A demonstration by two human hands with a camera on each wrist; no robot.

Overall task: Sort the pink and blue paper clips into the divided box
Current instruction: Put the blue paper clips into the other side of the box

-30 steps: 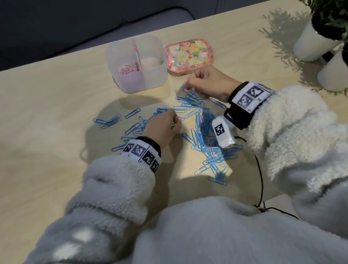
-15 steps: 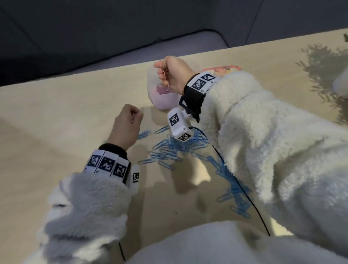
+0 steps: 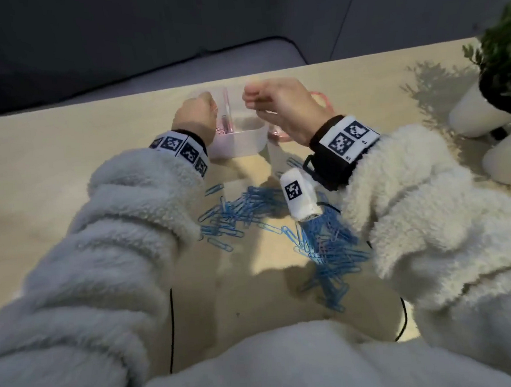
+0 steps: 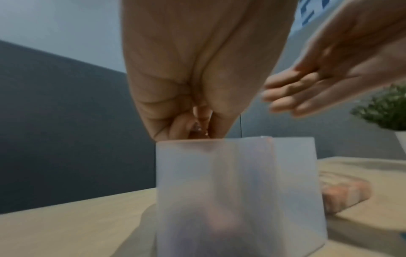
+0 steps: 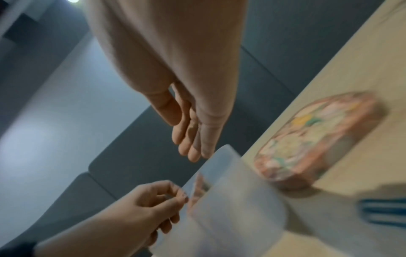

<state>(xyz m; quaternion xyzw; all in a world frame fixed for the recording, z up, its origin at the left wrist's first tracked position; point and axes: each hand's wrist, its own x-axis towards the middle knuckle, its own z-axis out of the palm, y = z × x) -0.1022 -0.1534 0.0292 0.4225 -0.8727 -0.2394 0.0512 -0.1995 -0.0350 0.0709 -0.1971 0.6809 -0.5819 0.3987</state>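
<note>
— How far along are you?
— The blue clips (image 3: 284,230) all lie heaped on the surface (image 3: 64,152). The divided box (image 3: 238,140) holds only pink ones, left side.
— Your hands?
— My left hand (image 3: 196,119) pinches something tiny over the pink side; my right hand (image 3: 284,109) hovers released.

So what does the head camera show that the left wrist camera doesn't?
Only the head view shows the blue paper clips scattered on the table, the pink paper clips in the box's left compartment, and both marker wristbands.

Only the left wrist view shows the left hand pinching something small and glinting just above the box rim.

Both show the translucent divided box, the right hand above it, the floral lid and a potted plant.
</note>
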